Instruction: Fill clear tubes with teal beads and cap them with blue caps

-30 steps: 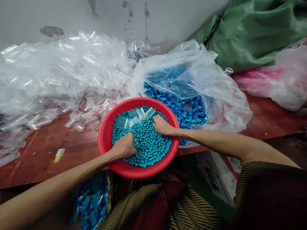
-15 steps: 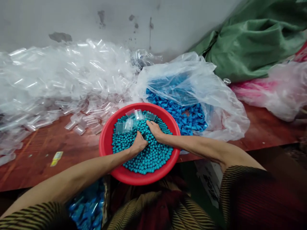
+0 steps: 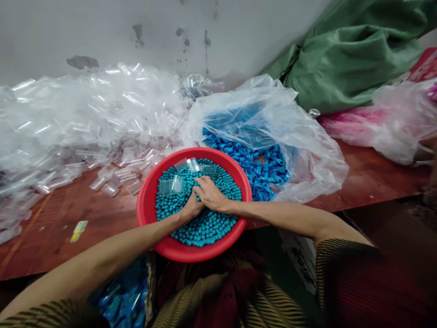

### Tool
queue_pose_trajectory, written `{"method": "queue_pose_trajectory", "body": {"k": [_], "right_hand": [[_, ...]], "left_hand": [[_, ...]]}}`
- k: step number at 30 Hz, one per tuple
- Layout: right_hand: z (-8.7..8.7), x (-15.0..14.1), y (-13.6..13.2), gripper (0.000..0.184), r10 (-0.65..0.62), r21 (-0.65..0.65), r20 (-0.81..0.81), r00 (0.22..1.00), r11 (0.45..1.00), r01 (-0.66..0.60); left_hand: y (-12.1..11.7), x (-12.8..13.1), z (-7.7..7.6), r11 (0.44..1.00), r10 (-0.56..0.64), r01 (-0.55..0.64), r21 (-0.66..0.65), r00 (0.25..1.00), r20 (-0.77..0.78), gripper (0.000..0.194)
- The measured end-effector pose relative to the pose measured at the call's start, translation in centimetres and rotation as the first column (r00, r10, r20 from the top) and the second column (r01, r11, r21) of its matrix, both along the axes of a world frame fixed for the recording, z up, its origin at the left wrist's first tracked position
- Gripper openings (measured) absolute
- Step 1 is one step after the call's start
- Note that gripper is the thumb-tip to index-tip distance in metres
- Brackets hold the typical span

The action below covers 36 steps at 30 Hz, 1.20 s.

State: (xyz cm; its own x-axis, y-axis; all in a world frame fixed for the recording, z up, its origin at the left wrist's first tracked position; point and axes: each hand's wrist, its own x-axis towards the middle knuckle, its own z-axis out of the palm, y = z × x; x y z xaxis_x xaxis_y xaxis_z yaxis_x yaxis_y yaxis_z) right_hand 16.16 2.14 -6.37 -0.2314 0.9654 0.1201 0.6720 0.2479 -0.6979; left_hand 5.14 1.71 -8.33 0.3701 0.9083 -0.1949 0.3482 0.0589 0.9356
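Observation:
A red bowl (image 3: 146, 200) at the table's near edge is filled with small teal beads (image 3: 208, 225). A few clear plastic tubes (image 3: 171, 185) lie on the beads at the far side. My left hand (image 3: 191, 208) and my right hand (image 3: 210, 195) meet in the middle of the bowl, on the beads. My left hand is curled shut, and what it holds is hidden. My right hand lies over the left one, fingers pressed together on something small that I cannot name.
A large heap of clear plastic tubes (image 3: 85, 114) covers the table's left and back. A clear bag of blue caps (image 3: 262, 159) sits right of the bowl. Green sacking (image 3: 341, 54) and a pink-tinted bag (image 3: 385, 123) lie at far right. More blue parts (image 3: 126, 298) sit below the table.
My hands, apart at opposite sides of the bowl a second ago, have come together at its middle. The right hand now rests over the left.

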Motion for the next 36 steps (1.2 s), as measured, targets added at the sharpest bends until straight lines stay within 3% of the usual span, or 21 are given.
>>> {"method": "queue_pose_trajectory", "body": {"k": [6,10,13,15,18,20,22,25,28,29,33,36], "right_hand": [[0.2,-0.8,-0.9,0.02,0.207,0.015,0.238,0.949,0.976,-0.217],[1.3,-2.0,-2.7,0.029,0.152,-0.031,0.161,0.975,0.988,-0.148],[1.4,-2.7,-3.2,0.04,0.155,-0.079,0.1,0.983,0.986,-0.148],[1.3,-2.9,-2.8,0.038,0.169,-0.153,0.074,0.983,0.976,-0.156],[2.0,-2.5,-2.1,0.038,0.199,-0.213,0.063,0.978,0.96,-0.181],[3.3,-1.4,-1.8,0.042,0.211,-0.127,0.035,0.977,0.97,-0.205],[5.1,0.7,-1.7,0.04,0.184,0.052,-0.042,0.982,0.982,-0.182],[6.8,5.8,-0.8,0.028,0.01,0.273,-0.232,0.973,0.96,0.055],[5.7,11.8,1.3,0.03,-0.327,0.245,-0.272,0.905,0.886,0.394],[4.7,13.5,2.1,0.034,-0.37,0.235,-0.206,0.906,0.88,0.413],[0.6,17.0,4.8,0.068,-0.2,0.051,0.17,0.965,0.98,0.194],[-1.0,16.7,6.0,0.071,-0.182,0.024,0.356,0.917,0.982,0.186]], "left_hand": [[-0.4,-2.0,2.0,0.998,-0.028,0.026,-0.062,0.999,-0.032,0.053],[-1.4,-3.3,2.9,1.0,0.021,-0.02,0.006,0.998,-0.059,0.061],[-1.7,-3.9,2.9,0.996,0.037,-0.029,0.087,0.995,-0.096,0.05],[-1.4,-4.0,2.8,0.997,0.018,-0.006,0.083,0.989,-0.147,0.046],[-1.0,-3.9,2.6,0.999,-0.025,0.033,0.039,0.983,-0.183,0.059],[-1.1,-3.9,2.5,0.998,-0.047,0.052,0.027,0.983,-0.177,0.071],[-1.4,-4.1,2.4,0.999,-0.018,0.026,0.036,0.978,-0.21,0.08],[-2.0,-4.5,2.3,0.996,0.029,-0.004,0.084,0.953,-0.302,0.087],[-2.4,-4.9,2.4,0.992,0.012,0.037,0.122,0.927,-0.374,0.085],[-2.5,-5.0,2.5,0.99,0.01,0.046,0.131,0.918,-0.397,0.083],[-2.8,-5.0,3.2,0.98,0.019,0.078,0.183,0.879,-0.476,0.074],[-3.1,-4.8,4.2,0.978,0.004,0.113,0.178,0.835,-0.55,0.073]]}}
